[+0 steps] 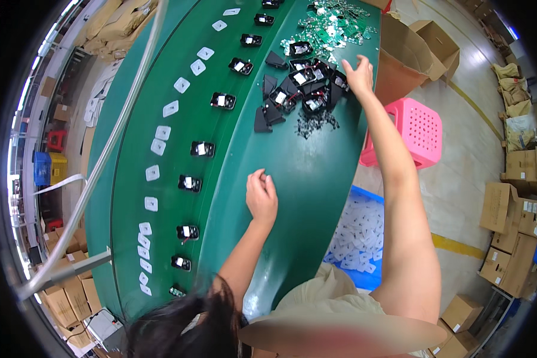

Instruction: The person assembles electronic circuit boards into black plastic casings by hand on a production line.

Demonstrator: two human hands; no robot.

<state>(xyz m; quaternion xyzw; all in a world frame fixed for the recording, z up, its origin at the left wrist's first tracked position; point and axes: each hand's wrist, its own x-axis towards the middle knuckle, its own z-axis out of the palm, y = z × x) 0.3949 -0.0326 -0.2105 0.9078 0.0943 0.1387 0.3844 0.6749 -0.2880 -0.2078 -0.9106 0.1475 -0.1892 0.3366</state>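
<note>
My left hand [261, 198] is over the green work surface [307, 173], its fingers loosely bent and the thumb a little apart; nothing shows in it. Farther off, my right hand [359, 74] reaches to the right edge of a heap of black plastic housings [283, 100], thumb and fingers spread with nothing between them. Some housings in the heap hold wires and white parts. The nearest to that hand is an open housing [340, 81]. Small black pieces [316, 123] lie scattered at the heap's near side. Behind it spreads a pile of green circuit boards [331, 27].
Left of the work surface, a green conveyor belt [116, 197] carries a row of black housings [203, 148] and a row of white square pieces [163, 132]. A pink stool [420, 132], a cardboard box [403, 56] and a blue bin [373, 197] of white pieces stand at right.
</note>
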